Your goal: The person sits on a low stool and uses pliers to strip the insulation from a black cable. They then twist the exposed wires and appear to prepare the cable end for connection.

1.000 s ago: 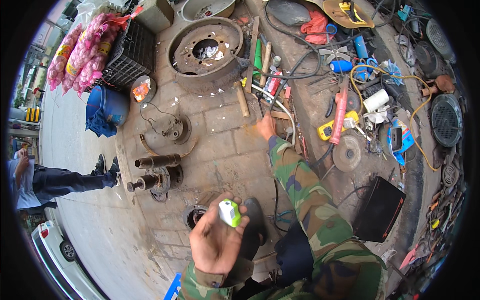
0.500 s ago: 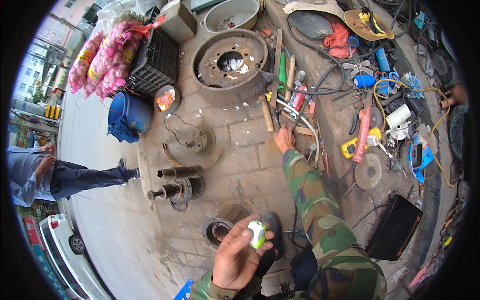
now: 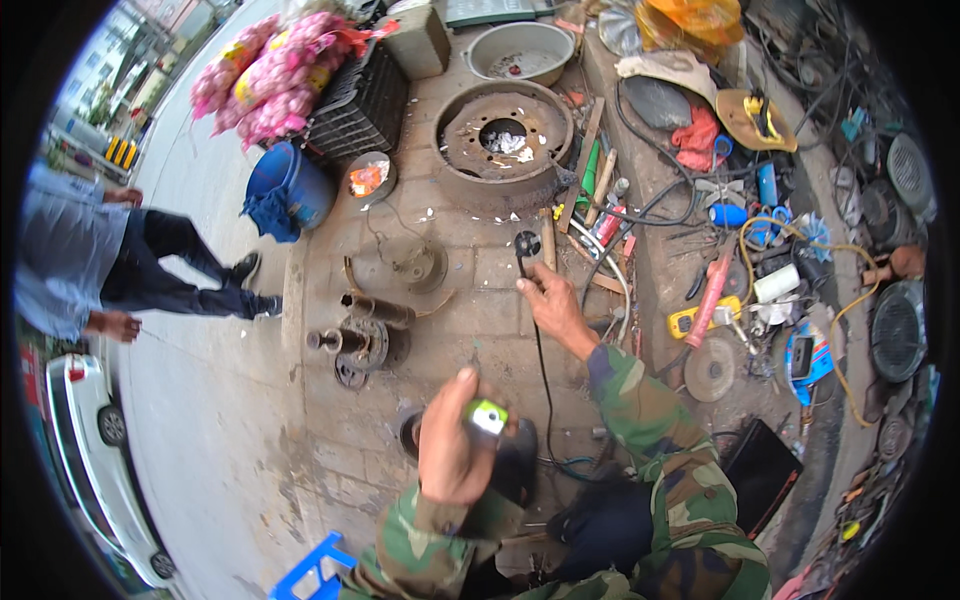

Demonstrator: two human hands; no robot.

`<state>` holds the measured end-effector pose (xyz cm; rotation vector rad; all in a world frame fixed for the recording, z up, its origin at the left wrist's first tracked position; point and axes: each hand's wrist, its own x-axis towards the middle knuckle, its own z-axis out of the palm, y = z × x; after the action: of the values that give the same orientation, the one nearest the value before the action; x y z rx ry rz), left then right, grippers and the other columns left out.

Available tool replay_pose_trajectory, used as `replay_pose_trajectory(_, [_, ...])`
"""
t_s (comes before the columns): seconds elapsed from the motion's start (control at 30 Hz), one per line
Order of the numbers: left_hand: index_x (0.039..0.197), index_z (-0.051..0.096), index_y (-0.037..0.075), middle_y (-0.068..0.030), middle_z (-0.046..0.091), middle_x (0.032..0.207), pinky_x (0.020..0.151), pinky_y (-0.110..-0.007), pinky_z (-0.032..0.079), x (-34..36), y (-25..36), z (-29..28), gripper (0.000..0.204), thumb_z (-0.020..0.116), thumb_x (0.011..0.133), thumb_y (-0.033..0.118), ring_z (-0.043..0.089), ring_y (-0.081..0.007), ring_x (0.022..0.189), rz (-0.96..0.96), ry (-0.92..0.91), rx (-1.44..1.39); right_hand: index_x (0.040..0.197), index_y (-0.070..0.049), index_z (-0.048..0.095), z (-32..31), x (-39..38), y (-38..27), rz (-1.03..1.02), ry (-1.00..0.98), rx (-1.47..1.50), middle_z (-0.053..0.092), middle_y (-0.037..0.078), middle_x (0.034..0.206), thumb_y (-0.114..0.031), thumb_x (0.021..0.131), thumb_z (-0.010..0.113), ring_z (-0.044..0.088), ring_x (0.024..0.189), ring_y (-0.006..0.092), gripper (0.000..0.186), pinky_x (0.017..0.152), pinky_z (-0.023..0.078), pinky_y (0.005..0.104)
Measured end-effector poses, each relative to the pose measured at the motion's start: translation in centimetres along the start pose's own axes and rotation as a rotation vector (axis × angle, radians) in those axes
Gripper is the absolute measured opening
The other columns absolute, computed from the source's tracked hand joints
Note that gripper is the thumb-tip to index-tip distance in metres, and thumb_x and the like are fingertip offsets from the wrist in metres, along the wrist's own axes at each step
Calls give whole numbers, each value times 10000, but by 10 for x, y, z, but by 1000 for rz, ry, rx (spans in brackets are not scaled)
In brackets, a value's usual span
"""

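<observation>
My left hand (image 3: pixel 448 445) is closed around a small white and bright green plastic device (image 3: pixel 488 417); both are slightly blurred. Farther forward and to the right, my right hand (image 3: pixel 556 308) pinches a black cord (image 3: pixel 543 365) just below its dark, rounded plug-like end (image 3: pixel 527 243). From there the cord hangs down toward my feet. Rusty metal shaft parts (image 3: pixel 360 345) with flanges stand on the paving left of my hands. Beyond them sits a round metal piece (image 3: pixel 418 265) with wire on it. A large rusty wheel rim (image 3: pixel 465 190) lies ahead of my right hand.
A blue bucket (image 3: pixel 290 190), a black crate (image 3: pixel 358 110) and pink net bags (image 3: pixel 290 90) are at the far left. Tools and cables crowd the right, with a yellow power strip (image 3: pixel 690 320) and a grinding disc (image 3: pixel 712 368). A person (image 3: pixel 110 250) walks on the left.
My right hand has lifted from the tools beside the wheel rim and now holds the black cord. My left hand, still holding the device, has moved up and slightly left. The walking person's stride has changed.
</observation>
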<state>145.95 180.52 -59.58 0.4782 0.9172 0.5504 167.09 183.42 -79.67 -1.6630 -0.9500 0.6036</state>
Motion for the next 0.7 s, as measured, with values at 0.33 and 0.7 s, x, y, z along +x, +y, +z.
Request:
replay_pose_trajectory(0.33, [1262,654,19,-116,682,1157,856,-299,507,-11,8,-3,401,714,873,97,647,-183,1037,1024,110,913,1126,21,619,-27,-110,-167,-135,-303,-17,694,183,912,-112,941,626,667,855,235,228,775,519,387])
replay_pose_trajectory(0.7, [1085,716,7,-160,724,961,765,-350,531,-45,5,-3,251,735,858,113,705,-271,862,996,-121,773,1193,16,625,-55,-170,-231,-82,-180,-111,712,128,978,-88,951,592,645,867,166,266,782,518,331])
